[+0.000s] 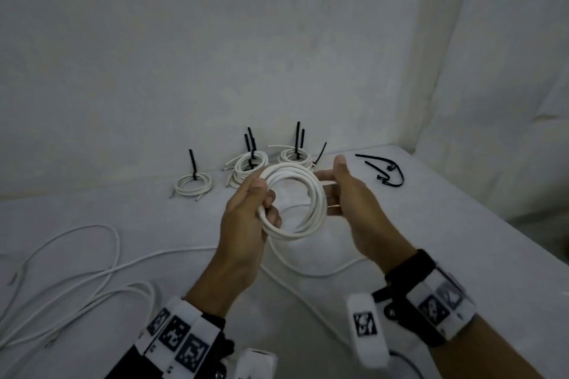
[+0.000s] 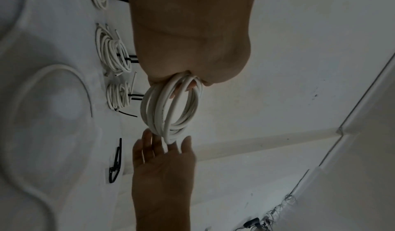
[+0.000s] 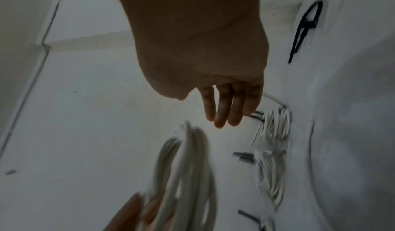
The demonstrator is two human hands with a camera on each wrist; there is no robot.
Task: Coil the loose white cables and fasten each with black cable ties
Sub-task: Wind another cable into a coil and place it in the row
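My left hand point(image 1: 264, 194) grips a coil of white cable point(image 1: 292, 172) by its left side and holds it above the table; in the left wrist view the coil point(image 2: 158, 109) hangs from the curled fingers. The cable's loose tail drops from the coil onto the table point(image 1: 308, 274). My right hand point(image 1: 331, 172) is open beside the coil's right edge, its straight fingers point(image 2: 147, 138) at the coil's far end. The right wrist view shows these fingers point(image 3: 222, 114) spread just above the blurred coil point(image 3: 186, 167). Loose black cable ties point(image 1: 385, 177) lie to the right.
Three tied coils with upright black tie tails stand at the back: one at the left point(image 1: 194, 186), one in the middle point(image 1: 251, 163), one at the right point(image 1: 295, 155). Loose white cable point(image 1: 92, 271) sprawls over the left of the white table, and walls close the back and right.
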